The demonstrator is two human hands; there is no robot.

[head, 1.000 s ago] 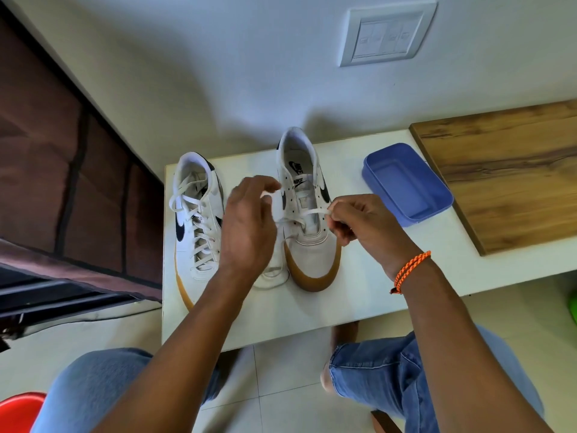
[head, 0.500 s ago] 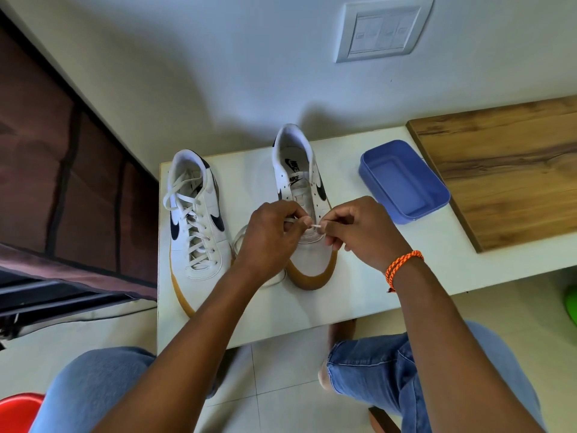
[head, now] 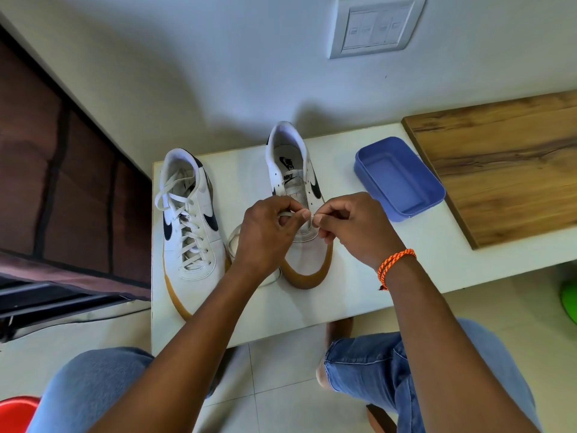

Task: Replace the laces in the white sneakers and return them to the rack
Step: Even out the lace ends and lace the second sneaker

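We pinched the white lace [head: 307, 215] between both hands' fingers, left hand [head: 265, 235] and right hand [head: 352, 229] meeting above the unlaced sneaker [head: 304, 251], eyelets just beyond, toward the table's [head: 359, 289] far edge.

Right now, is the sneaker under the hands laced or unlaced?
Mostly unlaced: the right sneaker shows bare upper eyelets and an exposed tongue, while both hands pinch a lace near its lowest eyelets, which they hide.

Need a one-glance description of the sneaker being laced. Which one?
On the white table against the wall stand two white sneakers with gum soles. Take the right sneaker, next to the blue tray. Unlike the fully laced left sneaker, its upper eyelets are bare, and both hands pinch a lace over it.
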